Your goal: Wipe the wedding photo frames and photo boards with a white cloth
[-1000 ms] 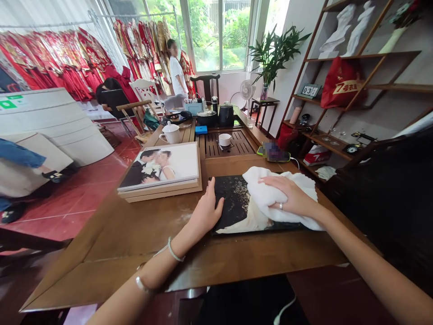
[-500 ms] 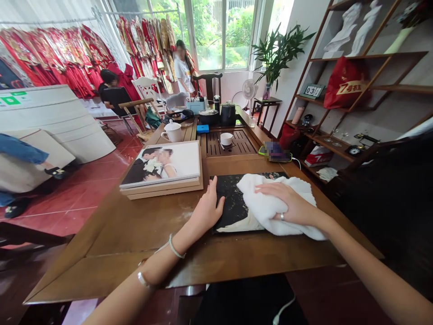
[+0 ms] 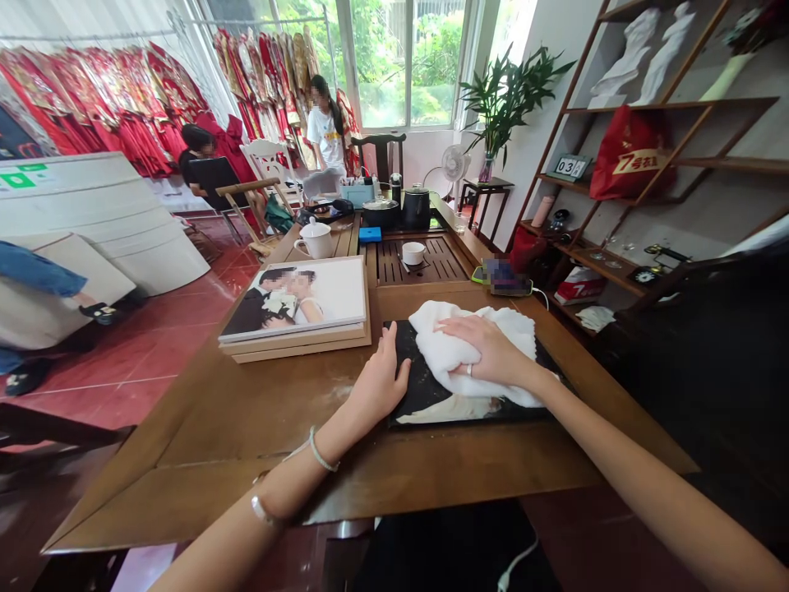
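Black rectangular panel [image 3: 403,339], cream-patterned, lies flat on the glossy brown wooden bench [image 3: 259,427], partly under a fluffy white cloth [image 3: 442,362]. Your right hand [image 3: 490,349] clamps the cloth's rumpled folds; your left hand [image 3: 379,382], thumb apart, touches the panel's left edge.

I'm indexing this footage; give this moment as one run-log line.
left hand: at left edge of dark rectangular panel | right hand: holding bunched fluffy white cloth | cloth: atop panel

The brown table [image 3: 246,427] bears a black panel [image 3: 414,374], photo stack [image 3: 302,302], lidded mug [image 3: 316,242] and, apparently, a phone [image 3: 506,281].
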`<state>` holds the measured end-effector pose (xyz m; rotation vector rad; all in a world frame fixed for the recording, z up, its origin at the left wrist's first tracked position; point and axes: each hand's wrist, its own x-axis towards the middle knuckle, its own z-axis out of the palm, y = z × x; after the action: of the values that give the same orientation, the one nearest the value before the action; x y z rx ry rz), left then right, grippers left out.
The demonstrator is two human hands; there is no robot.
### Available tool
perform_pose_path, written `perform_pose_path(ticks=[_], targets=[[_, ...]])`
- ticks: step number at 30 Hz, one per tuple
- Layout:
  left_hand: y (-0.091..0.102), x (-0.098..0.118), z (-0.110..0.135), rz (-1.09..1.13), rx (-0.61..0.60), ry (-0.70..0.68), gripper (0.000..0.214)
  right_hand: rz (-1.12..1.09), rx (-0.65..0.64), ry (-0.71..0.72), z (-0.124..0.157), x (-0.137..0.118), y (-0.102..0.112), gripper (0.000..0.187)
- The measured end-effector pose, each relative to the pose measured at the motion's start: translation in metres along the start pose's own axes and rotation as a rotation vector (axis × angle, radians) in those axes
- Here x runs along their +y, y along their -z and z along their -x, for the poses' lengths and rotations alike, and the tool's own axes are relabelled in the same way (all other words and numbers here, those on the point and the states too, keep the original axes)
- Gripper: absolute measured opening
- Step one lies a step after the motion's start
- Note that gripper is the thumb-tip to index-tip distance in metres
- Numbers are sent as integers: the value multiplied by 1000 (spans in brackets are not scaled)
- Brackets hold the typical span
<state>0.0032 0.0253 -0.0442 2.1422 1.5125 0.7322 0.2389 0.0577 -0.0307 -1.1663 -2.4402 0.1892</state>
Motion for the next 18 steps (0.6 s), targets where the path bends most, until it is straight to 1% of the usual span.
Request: perform_pose_path(ticks=[5,8,10,13,18], targets=[[-3,-1,0,-8,27,-8,68,-24,-58,78,35,-38,4,57],[-2,0,0,-21,15,-2,69,-44,-90,86,50,-49,9,58],[-2,0,-1,-27,14,-1,69,-53,-100,78,55,-48,12,58],[-3,-2,-1,-31,28,-5,68,-52,-79,54,54,-39,13,60],[-6,-5,-1,-33,17,-4,60,31,6,-41,32,-19,7,61]])
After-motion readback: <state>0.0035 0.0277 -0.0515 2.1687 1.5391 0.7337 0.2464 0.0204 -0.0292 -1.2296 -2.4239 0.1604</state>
